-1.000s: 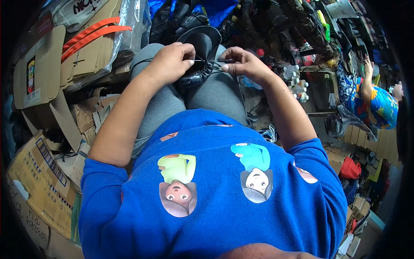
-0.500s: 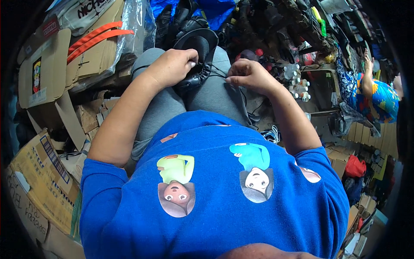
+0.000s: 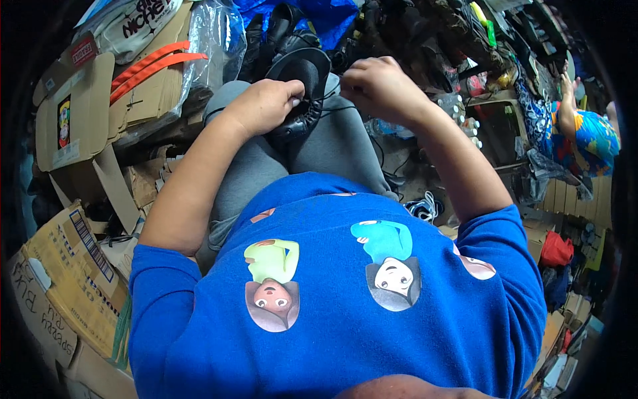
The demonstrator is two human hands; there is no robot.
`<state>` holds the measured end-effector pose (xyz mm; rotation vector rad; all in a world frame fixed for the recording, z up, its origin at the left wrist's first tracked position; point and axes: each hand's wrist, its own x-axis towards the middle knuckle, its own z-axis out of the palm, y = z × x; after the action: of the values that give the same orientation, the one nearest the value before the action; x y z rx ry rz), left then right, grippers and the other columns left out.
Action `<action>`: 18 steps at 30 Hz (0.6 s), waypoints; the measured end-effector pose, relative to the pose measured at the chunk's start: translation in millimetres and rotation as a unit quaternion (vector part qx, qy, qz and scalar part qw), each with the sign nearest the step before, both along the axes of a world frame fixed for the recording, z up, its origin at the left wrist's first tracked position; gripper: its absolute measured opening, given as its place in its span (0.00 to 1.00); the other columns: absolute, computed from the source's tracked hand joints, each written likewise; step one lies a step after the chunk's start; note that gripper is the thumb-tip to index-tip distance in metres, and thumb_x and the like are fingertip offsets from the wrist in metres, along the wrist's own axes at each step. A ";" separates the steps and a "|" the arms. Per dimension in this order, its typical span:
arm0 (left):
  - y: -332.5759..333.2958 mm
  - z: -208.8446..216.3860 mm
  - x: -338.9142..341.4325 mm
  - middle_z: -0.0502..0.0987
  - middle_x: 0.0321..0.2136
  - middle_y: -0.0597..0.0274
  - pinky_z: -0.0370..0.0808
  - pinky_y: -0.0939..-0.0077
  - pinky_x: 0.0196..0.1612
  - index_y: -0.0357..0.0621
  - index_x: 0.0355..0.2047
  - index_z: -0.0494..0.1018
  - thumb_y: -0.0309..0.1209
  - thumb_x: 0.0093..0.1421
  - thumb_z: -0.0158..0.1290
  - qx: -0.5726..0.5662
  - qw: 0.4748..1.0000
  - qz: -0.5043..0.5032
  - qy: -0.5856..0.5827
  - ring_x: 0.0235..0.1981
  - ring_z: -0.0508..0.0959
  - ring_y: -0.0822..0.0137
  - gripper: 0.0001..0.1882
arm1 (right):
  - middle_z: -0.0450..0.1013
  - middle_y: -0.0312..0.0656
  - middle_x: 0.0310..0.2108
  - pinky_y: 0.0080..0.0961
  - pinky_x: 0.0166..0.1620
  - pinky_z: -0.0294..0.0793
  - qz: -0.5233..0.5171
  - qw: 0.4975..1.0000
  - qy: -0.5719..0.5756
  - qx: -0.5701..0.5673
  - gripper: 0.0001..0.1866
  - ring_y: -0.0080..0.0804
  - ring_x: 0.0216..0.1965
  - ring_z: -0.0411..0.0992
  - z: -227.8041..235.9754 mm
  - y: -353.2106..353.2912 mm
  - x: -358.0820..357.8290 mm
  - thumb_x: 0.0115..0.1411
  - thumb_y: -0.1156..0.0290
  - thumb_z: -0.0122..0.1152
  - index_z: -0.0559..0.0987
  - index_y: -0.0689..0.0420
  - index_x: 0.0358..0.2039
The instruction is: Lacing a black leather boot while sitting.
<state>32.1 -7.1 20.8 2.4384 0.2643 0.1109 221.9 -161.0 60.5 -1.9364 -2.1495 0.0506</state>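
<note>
A black lace-up boot (image 3: 302,123) rests on my lap between my grey-clad thighs, its open collar facing away from me. My left hand (image 3: 268,104) is closed at the boot's left upper edge by the lacing, thumb and forefinger pressed together there. Raised to the right of the boot, my right hand (image 3: 382,86) has its fingers curled in a pinch. A thin black lace (image 3: 332,108) runs from the boot's eyelets toward that hand. The right fingertips are partly hidden behind the knuckles.
Opened cardboard boxes (image 3: 73,120) with orange straps (image 3: 149,63) stand at left. More black boots (image 3: 282,30) lie beyond my knees near a blue plastic sheet (image 3: 332,16). Small bottles (image 3: 465,120) sit at right. Another person in a bright patterned garment (image 3: 588,143) is at far right.
My right hand has risen and moved slightly left, its back now turned more toward me. The left hand keeps its place on the boot, and the view has shifted a little.
</note>
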 end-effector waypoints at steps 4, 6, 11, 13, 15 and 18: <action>4.6 -5.0 2.0 0.76 0.28 0.47 0.71 0.55 0.35 0.46 0.35 0.71 0.31 0.58 0.47 0.059 0.998 -0.035 0.014 0.33 0.76 0.46 0.07 | 0.73 0.37 0.28 0.34 0.44 0.65 0.037 0.986 -0.133 -0.098 0.04 0.36 0.36 0.73 -8.0 14.9 -20.0 0.56 0.69 0.54 0.74 0.50 0.33; 7.3 -1.9 -1.6 0.75 0.29 0.47 0.71 0.57 0.37 0.43 0.36 0.71 0.28 0.57 0.47 0.051 0.998 -0.037 0.015 0.34 0.75 0.45 0.06 | 0.73 0.37 0.25 0.34 0.43 0.65 0.043 0.980 -0.122 -0.151 0.06 0.36 0.35 0.74 -8.0 19.7 -20.3 0.54 0.70 0.55 0.73 0.49 0.34; 35.5 -6.6 -51.3 0.74 0.30 0.46 0.71 0.57 0.37 0.45 0.35 0.70 0.26 0.57 0.45 0.102 0.995 -0.005 -0.009 0.35 0.74 0.44 0.07 | 0.75 0.38 0.27 0.37 0.46 0.64 0.017 0.985 -0.085 -0.147 0.10 0.39 0.37 0.74 -29.0 -4.1 24.1 0.54 0.71 0.54 0.74 0.46 0.37; 55.0 -6.4 -96.9 0.75 0.29 0.48 0.72 0.63 0.37 0.44 0.36 0.71 0.25 0.57 0.46 0.086 0.992 0.096 0.002 0.33 0.75 0.49 0.07 | 0.75 0.38 0.25 0.29 0.37 0.68 -0.096 0.981 0.081 -0.148 0.07 0.33 0.31 0.74 -25.3 -32.9 47.8 0.50 0.71 0.61 0.77 0.50 0.31; 65.9 9.2 -127.9 0.76 0.28 0.58 0.71 0.71 0.36 0.40 0.36 0.72 0.26 0.59 0.49 -0.044 0.979 0.200 -0.003 0.30 0.75 0.63 0.06 | 0.74 0.34 0.23 0.22 0.30 0.68 -0.240 0.902 0.333 -0.132 0.07 0.24 0.26 0.71 -19.3 -43.0 53.8 0.51 0.67 0.65 0.79 0.54 0.29; 56.7 50.4 -103.4 0.74 0.29 0.69 0.68 0.80 0.33 0.38 0.32 0.73 0.28 0.60 0.52 -0.266 0.928 0.230 -0.123 0.30 0.70 0.79 0.06 | 0.71 0.32 0.25 0.17 0.33 0.65 -0.231 0.793 0.564 -0.006 0.13 0.18 0.27 0.66 -9.3 -21.9 50.1 0.54 0.62 0.66 0.80 0.60 0.32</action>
<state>-71.3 49.5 71.2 1.7645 0.6565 0.4833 272.0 -182.9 51.2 -1.6519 -0.8681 0.8755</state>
